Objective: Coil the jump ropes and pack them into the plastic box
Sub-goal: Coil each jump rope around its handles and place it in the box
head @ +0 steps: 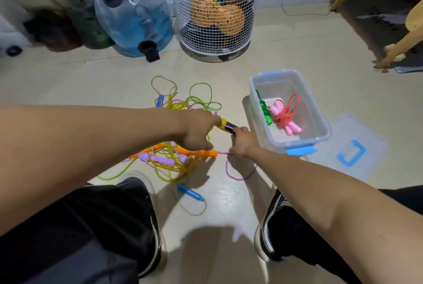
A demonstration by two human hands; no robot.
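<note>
A tangle of jump ropes (174, 160) lies on the floor, with orange (196, 152), lilac (160, 159) and blue (191, 193) handles and yellow-green cords. My left hand (196, 132) grips yellow-and-purple handles (227, 126) above the pile. My right hand (242, 142) grips the same handles' dark end and a lilac cord (238, 177) that loops down to the floor. The clear plastic box (320, 123) stands open to the right, holding a coiled pink rope (286, 114) and a green rope (264, 107).
The box lid (350, 153) with a blue handle lies right of the box. A white wire basket (215, 9), a blue water jug (135, 16) and bottles stand along the far wall. Wooden chair legs (400, 48) are at the right. My shoes flank the pile.
</note>
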